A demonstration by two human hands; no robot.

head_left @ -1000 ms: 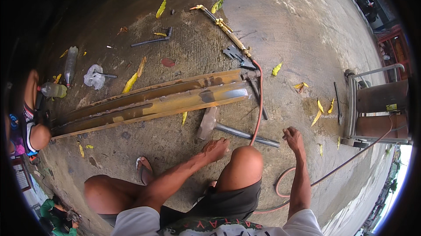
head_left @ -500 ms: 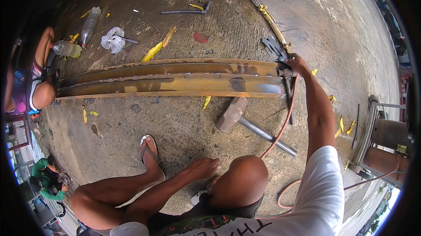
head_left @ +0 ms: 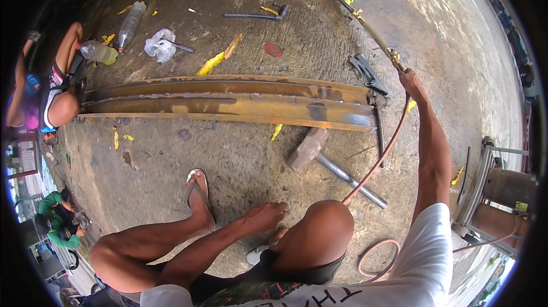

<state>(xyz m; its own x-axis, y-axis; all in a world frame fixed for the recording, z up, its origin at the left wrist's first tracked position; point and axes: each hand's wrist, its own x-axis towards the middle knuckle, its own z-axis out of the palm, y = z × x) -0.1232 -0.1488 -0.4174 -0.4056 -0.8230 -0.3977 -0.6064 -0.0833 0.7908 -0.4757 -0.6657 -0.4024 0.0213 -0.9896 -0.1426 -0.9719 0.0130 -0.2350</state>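
Observation:
My right hand (head_left: 412, 83) is stretched out and closed on the handle end of a long brass cutting torch (head_left: 365, 21) that lies on the concrete. An orange hose (head_left: 377, 161) runs from the torch back past my knee. My left hand (head_left: 267, 215) rests with fingers apart on the ground beside my right knee, holding nothing. A long rusty steel beam (head_left: 228, 101) lies across the floor just left of the torch hand. A sledgehammer (head_left: 319, 156) with a metal handle lies between the beam and my knee.
Another person (head_left: 54, 90) squats at the beam's left end near plastic bottles (head_left: 130, 21). A dark clamp tool (head_left: 365, 70) lies by the beam's right end. A metal cart with a cylinder (head_left: 502, 187) stands at right. Yellow leaves and a small hammer (head_left: 257, 15) are scattered beyond.
My right hand left the ground near my knee, reached forward to the beam's right end and closed on the torch. My left hand stayed on the ground.

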